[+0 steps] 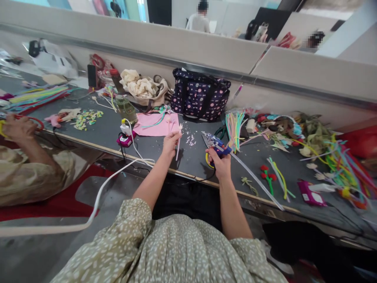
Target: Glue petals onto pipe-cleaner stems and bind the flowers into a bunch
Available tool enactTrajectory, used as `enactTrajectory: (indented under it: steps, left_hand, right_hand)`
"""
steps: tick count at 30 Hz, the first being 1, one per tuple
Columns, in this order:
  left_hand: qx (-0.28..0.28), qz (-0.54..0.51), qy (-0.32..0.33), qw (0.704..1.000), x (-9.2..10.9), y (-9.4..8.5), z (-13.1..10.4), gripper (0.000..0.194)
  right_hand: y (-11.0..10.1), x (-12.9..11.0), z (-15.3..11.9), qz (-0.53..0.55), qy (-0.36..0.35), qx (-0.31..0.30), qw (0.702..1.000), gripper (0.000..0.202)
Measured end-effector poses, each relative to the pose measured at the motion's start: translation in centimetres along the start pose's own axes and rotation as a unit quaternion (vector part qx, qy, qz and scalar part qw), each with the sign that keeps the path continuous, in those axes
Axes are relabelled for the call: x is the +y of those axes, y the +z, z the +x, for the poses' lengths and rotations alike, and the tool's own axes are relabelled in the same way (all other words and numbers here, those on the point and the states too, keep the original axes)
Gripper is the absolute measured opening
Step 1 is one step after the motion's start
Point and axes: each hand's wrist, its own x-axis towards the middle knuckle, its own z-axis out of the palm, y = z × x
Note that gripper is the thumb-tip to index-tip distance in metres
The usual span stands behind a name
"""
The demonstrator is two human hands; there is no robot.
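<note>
My left hand [170, 144] pinches a thin pale pink pipe cleaner [178, 150], held upright above the table's front part. Its top end carries a small pale tip, too small to make out. To the right, my right hand [221, 164] is closed around a blue glue gun [221, 147], whose nozzle points left and away from me. A long translucent glue stick [256, 181] runs out of the gun's back toward the table's front edge. A yellow-handled pair of scissors [207, 160] shows at the same hand, its blade beside the gun; how it is held is partly hidden.
Behind my left hand lies a pink sheet [156, 125], with white scraps [191, 139] beside it. A dark patterned bag [200, 96], a bottle [126, 110] and a pipe cleaner bundle [235, 127] stand around. White cable [98, 196] crosses at left. A co-worker's hand [19, 127] is far left.
</note>
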Motion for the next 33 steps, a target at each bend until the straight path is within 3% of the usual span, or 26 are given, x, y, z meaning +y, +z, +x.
enactTrajectory:
  steps: [5, 10, 14, 22, 33]
  left_hand:
    - [-0.019, -0.008, 0.049, 0.999, -0.8, 1.1, -0.1, 0.028]
    - [-0.075, 0.039, 0.083, 0.993, -0.3, 1.5, 1.1, 0.026]
    - [-0.101, 0.096, 0.108, 0.984, -0.3, 1.5, 3.0, 0.025]
    - [-0.170, 0.142, 0.089, 0.971, -1.7, 1.9, 5.7, 0.022]
    - [-0.192, 0.143, -0.010, 0.971, -3.0, 2.2, 5.4, 0.026]
  right_hand:
    - [0.3, -0.5, 0.1, 0.020, -0.023, 0.064, 0.997, 0.028]
    - [1.4, -0.9, 2.8, 0.120, 0.024, 0.026, 0.992, 0.029]
    - [2.9, 0.5, 6.3, 0.147, 0.040, 0.015, 0.988, 0.030]
    - [6.0, 4.0, 11.5, 0.144, 0.070, -0.002, 0.987, 0.034]
    - [5.7, 5.4, 12.0, 0.135, 0.091, 0.070, 0.984, 0.030]
